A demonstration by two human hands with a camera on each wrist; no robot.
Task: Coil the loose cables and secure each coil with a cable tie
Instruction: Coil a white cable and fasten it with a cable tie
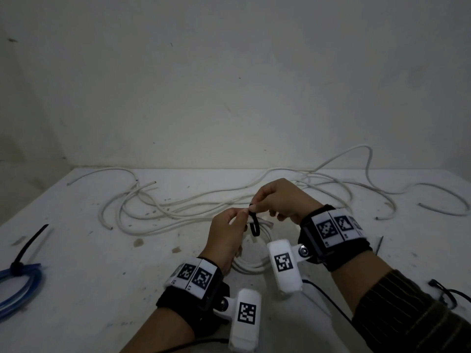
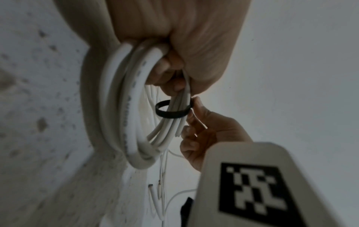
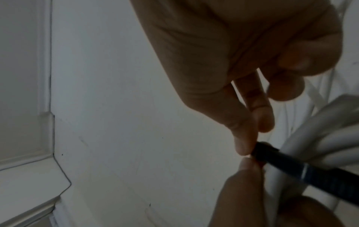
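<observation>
A white cable coil [image 1: 248, 266] hangs in front of me over the table, and my left hand [image 1: 242, 212] grips its bunched strands. In the left wrist view, the curled fingers of my left hand [image 2: 174, 79] clamp the white coil [image 2: 124, 107] just above a black cable tie [image 2: 170, 114] looped loosely round the strands. My right hand [image 1: 254, 203] pinches the top of the cable tie [image 1: 254, 226] between thumb and forefinger. The right wrist view shows my right hand [image 3: 252, 138] pinching the tie's end [image 3: 264, 149], with left fingertips [image 3: 250, 167] touching it from below.
Loose white cables [image 1: 178, 207] sprawl across the back of the white table [image 1: 102, 289] up to the wall. A blue coil [image 1: 17, 284] bound with a black tie lies at the left edge. More black ties [image 1: 444, 294] lie at the right edge.
</observation>
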